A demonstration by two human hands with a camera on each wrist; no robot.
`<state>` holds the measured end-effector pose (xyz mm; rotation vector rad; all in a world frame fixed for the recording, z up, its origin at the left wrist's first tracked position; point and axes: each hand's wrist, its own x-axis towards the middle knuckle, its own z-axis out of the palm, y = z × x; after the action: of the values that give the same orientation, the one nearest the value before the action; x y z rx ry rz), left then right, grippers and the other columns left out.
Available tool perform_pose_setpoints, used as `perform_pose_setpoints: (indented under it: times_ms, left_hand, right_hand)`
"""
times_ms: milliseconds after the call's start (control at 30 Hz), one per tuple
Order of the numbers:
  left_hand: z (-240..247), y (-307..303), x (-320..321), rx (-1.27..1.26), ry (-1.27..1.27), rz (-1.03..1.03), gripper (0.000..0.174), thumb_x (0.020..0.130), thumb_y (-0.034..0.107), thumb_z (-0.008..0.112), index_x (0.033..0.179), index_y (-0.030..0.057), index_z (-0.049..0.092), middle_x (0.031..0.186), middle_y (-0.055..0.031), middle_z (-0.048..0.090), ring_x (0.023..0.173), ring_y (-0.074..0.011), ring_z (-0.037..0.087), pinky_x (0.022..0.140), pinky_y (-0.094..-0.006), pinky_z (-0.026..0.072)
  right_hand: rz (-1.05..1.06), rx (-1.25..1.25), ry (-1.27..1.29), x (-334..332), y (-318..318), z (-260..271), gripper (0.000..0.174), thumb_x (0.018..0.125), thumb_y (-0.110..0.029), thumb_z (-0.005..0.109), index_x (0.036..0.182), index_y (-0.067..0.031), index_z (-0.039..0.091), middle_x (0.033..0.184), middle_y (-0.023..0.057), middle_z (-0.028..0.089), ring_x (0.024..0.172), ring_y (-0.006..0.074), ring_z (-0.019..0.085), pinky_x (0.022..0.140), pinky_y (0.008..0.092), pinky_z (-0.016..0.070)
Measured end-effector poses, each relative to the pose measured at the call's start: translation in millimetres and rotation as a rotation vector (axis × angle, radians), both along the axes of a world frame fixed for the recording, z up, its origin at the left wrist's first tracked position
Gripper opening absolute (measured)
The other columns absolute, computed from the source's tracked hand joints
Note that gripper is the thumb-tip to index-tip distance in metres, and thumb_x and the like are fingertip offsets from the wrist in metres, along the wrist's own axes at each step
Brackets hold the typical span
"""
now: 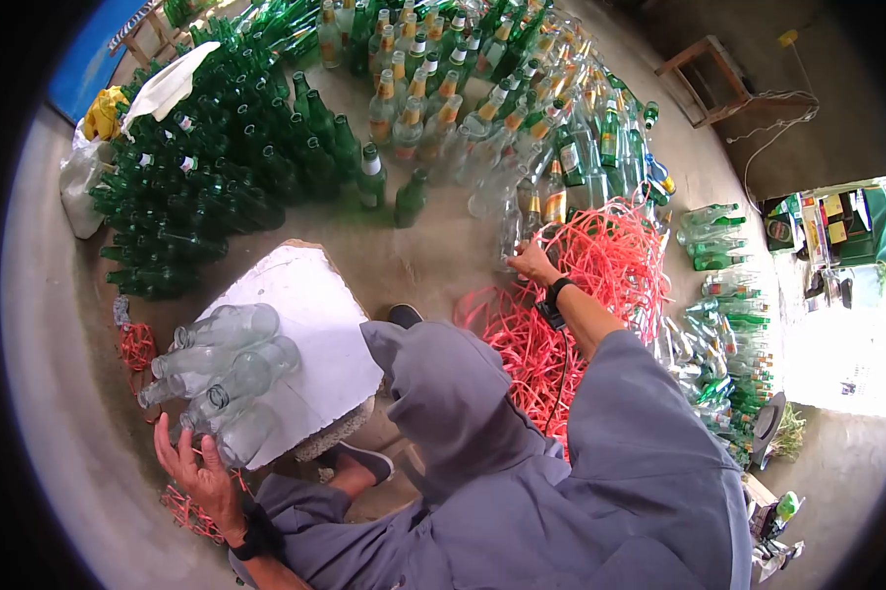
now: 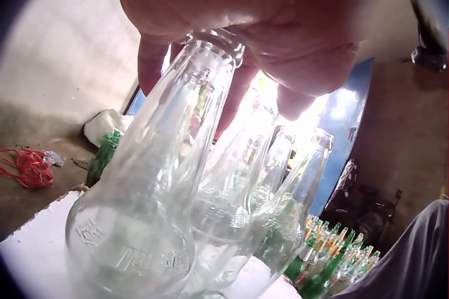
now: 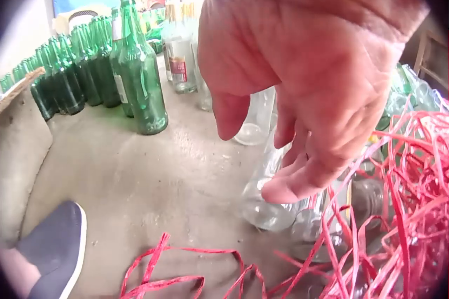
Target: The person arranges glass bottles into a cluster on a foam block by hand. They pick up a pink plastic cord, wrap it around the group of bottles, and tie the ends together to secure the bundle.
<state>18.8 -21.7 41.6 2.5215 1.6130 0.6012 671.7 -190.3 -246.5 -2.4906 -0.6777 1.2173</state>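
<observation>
My left hand (image 1: 202, 477) lies beside several clear glass bottles (image 1: 246, 374) on a white board (image 1: 310, 324), its fingers spread. In the left wrist view its palm covers the mouth of the nearest clear bottle (image 2: 140, 229), with the fingers reaching past the neck. Across the floor, my right hand (image 1: 534, 264) reaches down among other clear bottles. The right wrist view shows bent fingers (image 3: 287, 187) overlapping a clear bottle (image 3: 259, 208), while the thumb stands apart from the glass. That bottle's upper part is hidden behind the hand.
A tangled heap of red plastic strapping (image 1: 610, 265) lies below my right arm. Crowded green bottles (image 1: 266, 147) stand at the far left, with labelled bottles (image 1: 409, 118) beyond. Lone green bottles (image 1: 411, 200) stand on the concrete floor. More bottles (image 1: 718, 324) are stacked at right.
</observation>
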Motion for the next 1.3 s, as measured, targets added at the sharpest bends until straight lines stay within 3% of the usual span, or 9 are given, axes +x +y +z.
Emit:
perform_pose_setpoints:
  times_ms: [500,667,800,833,867,967,1133,1200,1300]
  left_hand:
    - [-7,6,-8,-0.013,-0.001,0.029,0.042,0.098,0.036,0.058,0.107,-0.0045,0.063,0.143,-0.0189,0.049,0.132,-0.0395,0.044,0.108,-0.0512,0.0352]
    - [-4,8,-9,-0.013,0.056,0.07,0.05,0.098,0.044,0.057,0.105,-0.005,0.065,0.141,-0.0188,0.051,0.13,-0.0386,0.046,0.106,-0.05,0.0372]
    - [-3,7,-9,-0.024,0.105,0.046,0.031,0.098,0.025,0.059,0.111,-0.003,0.063,0.146,-0.0149,0.047,0.133,-0.0359,0.043,0.107,-0.0457,0.0383]
    - [-2,7,-7,-0.024,0.107,0.06,0.032,0.098,0.026,0.059,0.11,-0.0034,0.063,0.146,-0.0148,0.047,0.133,-0.036,0.043,0.107,-0.0458,0.0383]
    - [-2,7,-5,-0.026,0.107,0.058,0.032,0.098,0.026,0.059,0.11,-0.0034,0.063,0.146,-0.0148,0.047,0.133,-0.036,0.043,0.107,-0.0458,0.0383]
    - [-2,8,-2,-0.031,0.058,0.101,0.043,0.097,0.038,0.058,0.106,-0.0034,0.064,0.142,-0.0164,0.05,0.131,-0.0378,0.045,0.106,-0.0491,0.0375]
    - [-5,10,-2,-0.017,0.012,0.074,0.037,0.096,0.032,0.062,0.106,-0.0036,0.063,0.141,-0.0169,0.051,0.129,-0.0381,0.047,0.106,-0.0486,0.0371]
    - [-4,10,-2,-0.014,0.018,0.073,0.037,0.096,0.032,0.062,0.106,-0.0035,0.063,0.141,-0.017,0.052,0.129,-0.0384,0.047,0.106,-0.0485,0.0372]
    - [-3,10,-1,-0.012,0.025,0.075,0.037,0.095,0.032,0.063,0.105,-0.0032,0.064,0.141,-0.0168,0.052,0.128,-0.0385,0.048,0.106,-0.0481,0.0375]
  right_hand:
    - [-0.183,-0.189,-0.41,-28,21,-25,0.058,0.075,-0.046,0.077,0.105,0.0034,0.071,0.109,0.0257,0.069,0.105,0.0388,0.067,0.091,0.044,0.0522]
    - [-0.252,-0.239,-0.355,-40,39,-14,0.061,0.071,-0.047,0.078,0.106,0.0025,0.071,0.112,0.0239,0.069,0.108,0.0364,0.067,0.092,0.0432,0.0524]
    - [-0.293,-0.236,-0.265,-52,37,-21,0.075,0.066,-0.056,0.078,0.107,0.0064,0.07,0.113,0.0279,0.068,0.11,0.0366,0.066,0.093,0.0431,0.0516]
    - [-0.281,-0.19,-0.349,-58,28,-39,0.063,0.07,-0.049,0.078,0.099,0.0058,0.071,0.093,0.0199,0.072,0.086,0.0311,0.072,0.074,0.0412,0.0564]
    - [-0.283,-0.192,-0.35,-59,17,-59,0.063,0.07,-0.049,0.078,0.099,0.0058,0.071,0.093,0.0199,0.072,0.086,0.0311,0.072,0.074,0.0412,0.0564]
    - [-0.359,-0.201,0.053,-77,-7,-79,0.066,0.07,-0.051,0.077,0.106,0.0034,0.071,0.105,0.0214,0.072,0.1,0.0321,0.071,0.083,0.0391,0.056]
    - [-0.286,-0.107,0.395,-134,-23,-20,0.054,0.076,-0.049,0.076,0.092,0.0023,0.073,0.089,0.0154,0.074,0.085,0.0245,0.072,0.074,0.0375,0.0567]
    - [-0.164,-0.145,0.152,-134,-14,-22,0.059,0.075,-0.052,0.076,0.093,0.0041,0.073,0.089,0.0177,0.073,0.085,0.0258,0.073,0.073,0.038,0.0567]
    - [-0.427,-0.167,0.018,-104,-11,-74,0.071,0.071,-0.057,0.074,0.099,0.0081,0.071,0.103,0.0246,0.071,0.098,0.0331,0.071,0.081,0.0408,0.0557]
